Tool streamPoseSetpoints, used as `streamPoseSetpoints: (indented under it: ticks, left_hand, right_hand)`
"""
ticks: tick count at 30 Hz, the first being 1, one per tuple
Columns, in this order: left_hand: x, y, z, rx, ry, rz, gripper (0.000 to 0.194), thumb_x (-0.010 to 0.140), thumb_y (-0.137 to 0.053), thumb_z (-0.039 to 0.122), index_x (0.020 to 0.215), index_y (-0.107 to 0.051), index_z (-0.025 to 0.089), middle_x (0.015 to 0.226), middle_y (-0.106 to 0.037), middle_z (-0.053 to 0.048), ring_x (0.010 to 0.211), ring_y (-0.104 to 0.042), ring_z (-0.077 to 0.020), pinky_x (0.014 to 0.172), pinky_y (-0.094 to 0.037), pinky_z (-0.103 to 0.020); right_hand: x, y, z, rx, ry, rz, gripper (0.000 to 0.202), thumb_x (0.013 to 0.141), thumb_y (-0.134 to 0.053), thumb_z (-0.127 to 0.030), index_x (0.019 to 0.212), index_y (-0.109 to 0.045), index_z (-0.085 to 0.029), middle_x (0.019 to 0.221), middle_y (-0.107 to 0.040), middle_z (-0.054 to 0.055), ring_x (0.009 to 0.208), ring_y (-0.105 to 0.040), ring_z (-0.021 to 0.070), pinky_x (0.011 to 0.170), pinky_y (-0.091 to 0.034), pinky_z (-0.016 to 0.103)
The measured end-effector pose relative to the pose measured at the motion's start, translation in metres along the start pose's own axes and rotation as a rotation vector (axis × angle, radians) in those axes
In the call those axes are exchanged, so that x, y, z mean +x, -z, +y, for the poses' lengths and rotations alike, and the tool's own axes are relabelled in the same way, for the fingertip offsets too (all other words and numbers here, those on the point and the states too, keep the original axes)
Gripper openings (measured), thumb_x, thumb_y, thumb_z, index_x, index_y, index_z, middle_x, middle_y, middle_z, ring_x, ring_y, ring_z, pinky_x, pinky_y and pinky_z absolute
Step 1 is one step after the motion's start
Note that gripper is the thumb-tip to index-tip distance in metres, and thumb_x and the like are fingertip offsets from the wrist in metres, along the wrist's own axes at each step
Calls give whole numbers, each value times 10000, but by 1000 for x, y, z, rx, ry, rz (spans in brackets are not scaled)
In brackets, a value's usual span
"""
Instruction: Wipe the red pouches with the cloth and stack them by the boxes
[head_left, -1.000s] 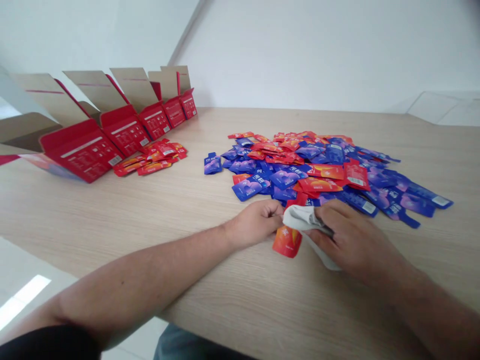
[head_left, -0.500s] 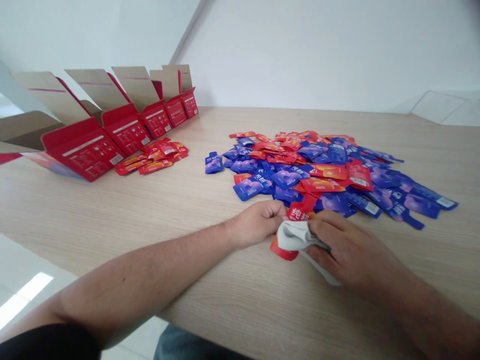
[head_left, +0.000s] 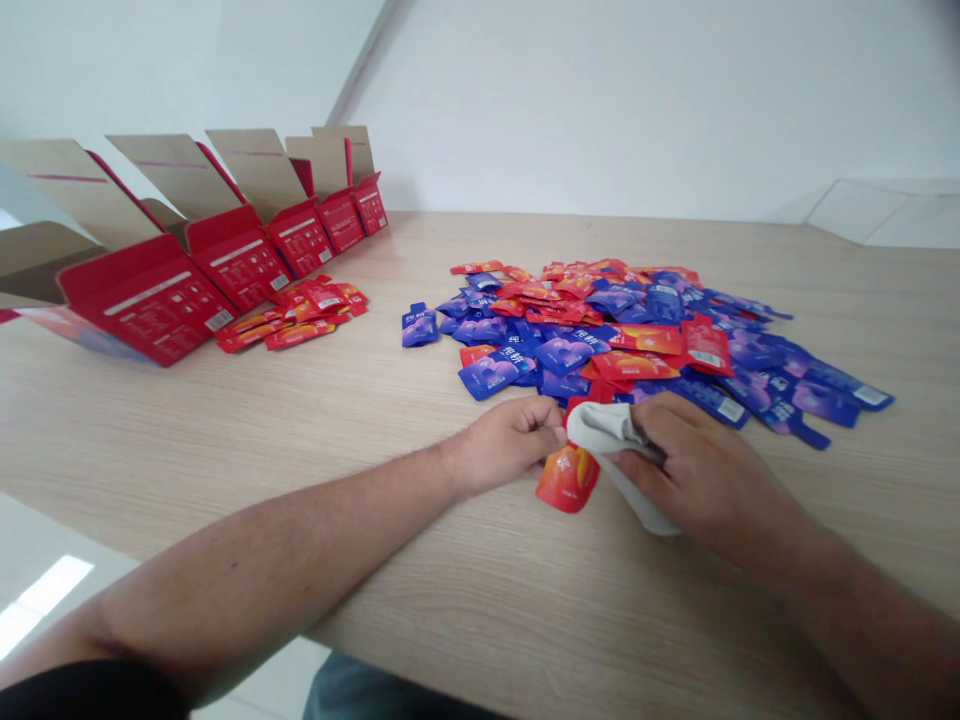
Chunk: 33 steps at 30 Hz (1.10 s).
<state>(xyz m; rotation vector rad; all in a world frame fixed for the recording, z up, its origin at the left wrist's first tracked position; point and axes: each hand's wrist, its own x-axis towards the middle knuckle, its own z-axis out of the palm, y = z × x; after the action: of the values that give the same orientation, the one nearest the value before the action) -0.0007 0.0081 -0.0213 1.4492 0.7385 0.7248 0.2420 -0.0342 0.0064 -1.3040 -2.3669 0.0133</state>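
Pinched in my left hand (head_left: 506,445) is the edge of a red-orange sachet (head_left: 568,480), held above the table near its front. My right hand (head_left: 694,470) grips a pale grey cloth (head_left: 607,432), whose folded end lies over the upper part of the sachet. The cloth's lower end hangs down beneath my right fingers. Just beyond both hands spreads a large pile of blue sachets (head_left: 495,368) and red sachets (head_left: 645,338).
Several red boxes (head_left: 154,300) with raised flaps stand in a row at the left. A small heap of red sachets (head_left: 307,310) lies beside them. One blue sachet (head_left: 418,325) sits left of the pile on the wooden table (head_left: 360,400).
The cloth has moved up over the sachet from its middle to its upper part, so more of the sachet's orange front shows. The view has shifted slightly.
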Motion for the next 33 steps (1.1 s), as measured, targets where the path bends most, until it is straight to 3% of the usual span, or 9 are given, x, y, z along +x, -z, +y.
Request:
streamPoseSetpoints:
  ticks: [3,8,12,17,22,26,31,33]
  left_hand:
    - [0,0,1,32,-5,-13,258,914,-662,357,782,-542,170,672,-499,48,572,-389,-75,551,-297,-226]
    - [-1,1,2,30,-11,-17,292,917,-659,403,790,-530,174,669,-485,49,575,-384,-82,554,-298,-235]
    - [-1,0,3,19,-4,-25,294,910,-669,394,775,-529,173,671,-487,45,576,-377,-79,555,-290,-231]
    - [-1,0,1,-8,9,4,330,893,-689,450,792,-529,180,672,-480,51,571,-374,-82,553,-281,-239]
    - [-2,0,2,-15,13,-17,319,898,-686,433,790,-535,173,681,-503,42,576,-388,-81,557,-296,-237]
    - [-1,0,2,-16,14,11,310,901,-688,419,797,-530,174,679,-495,46,575,-388,-79,555,-299,-233]
    - [-1,1,2,21,1,-21,288,907,-675,396,789,-542,169,688,-509,38,581,-395,-82,560,-300,-235]
    - [-1,2,2,20,-2,-13,299,905,-678,408,788,-538,171,690,-503,41,583,-395,-83,560,-301,-236]
  right_hand:
    - [0,0,0,38,67,-57,112,982,-567,-364,973,-568,-252,1023,-654,76,908,-656,246,773,-517,367]
    - [2,2,0,3,-11,27,191,994,-568,-414,908,-565,-243,941,-643,81,849,-645,249,709,-503,364]
    - [2,1,-2,70,116,-75,93,971,-582,-333,1009,-610,-254,1040,-678,76,921,-664,241,788,-528,357]
    - [2,1,1,-6,-11,20,184,993,-565,-406,910,-570,-242,950,-644,78,838,-640,241,730,-511,364]
    - [1,0,-3,58,118,-110,88,983,-578,-335,1005,-596,-251,1041,-666,73,913,-661,237,774,-523,358]
    - [2,0,-1,19,7,-16,139,982,-587,-376,966,-582,-238,993,-657,81,872,-653,244,748,-518,367]
    - [2,1,-2,59,114,-79,77,979,-583,-318,1006,-595,-247,1033,-670,71,919,-662,237,789,-513,353]
    - [2,1,-2,35,77,-51,83,978,-590,-323,1000,-592,-244,1023,-666,70,897,-658,235,769,-503,349]
